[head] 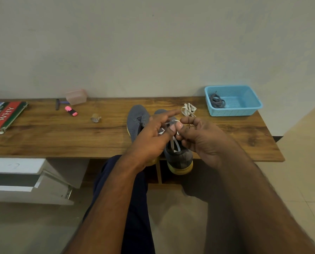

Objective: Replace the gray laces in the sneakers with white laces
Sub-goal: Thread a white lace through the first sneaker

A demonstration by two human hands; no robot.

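Running up from the collar of the right-hand sneaker (178,158), the white lace (173,146) climbs steeply toward the far side and ends between both thumbs, right over that shoe's eyelets. Its long axis goes near to far, the same way the shoe points — heel at the near table edge, toe away. The left hand (153,138) pinches the lace with thumb and curled fingers, its forefinger sticking out straight toward the far right. The right hand (198,138) has its thumb pressed on the same loop, fingers curled; both sit equally close, touching at the thumbs. My guess is a bow or knot is being formed, so the next pull goes sideways, left and right. The left sneaker (137,121) lies just beside, unlaced. A second white lace (188,110) waits bundled just beyond the toes — the gray laces (217,102) lie in the blue basket (252,107) at far right on the wooden table (61,136).
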